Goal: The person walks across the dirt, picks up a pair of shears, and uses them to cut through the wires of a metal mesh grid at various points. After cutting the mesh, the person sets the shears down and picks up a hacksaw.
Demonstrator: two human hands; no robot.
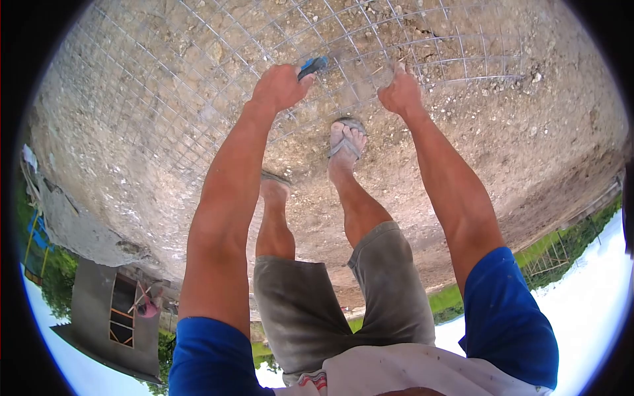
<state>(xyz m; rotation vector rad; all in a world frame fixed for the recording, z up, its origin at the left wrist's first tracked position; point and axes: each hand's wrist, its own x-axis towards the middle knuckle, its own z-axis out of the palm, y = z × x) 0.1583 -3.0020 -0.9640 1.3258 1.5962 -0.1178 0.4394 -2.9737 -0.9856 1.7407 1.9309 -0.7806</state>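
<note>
At eleven o'clock, left hand [281, 87] clenches blue-black tool [312, 66]; at one, half-curled right hand [401, 91] meets welded-wire mesh [374, 28], hold unclear.

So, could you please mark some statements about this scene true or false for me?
1. The left hand grips a blue-and-dark object. True.
2. Both sleeves are red. False: the sleeves are blue.
3. A wire mesh lies over bare, stony ground. True.
4. The right hand rests on a knee. False: the right hand reaches out near the mesh's edge.
5. The person wears closed boots. False: toes show bare in an open sandal.
6. The shorts are greyish-brown. True.
</note>
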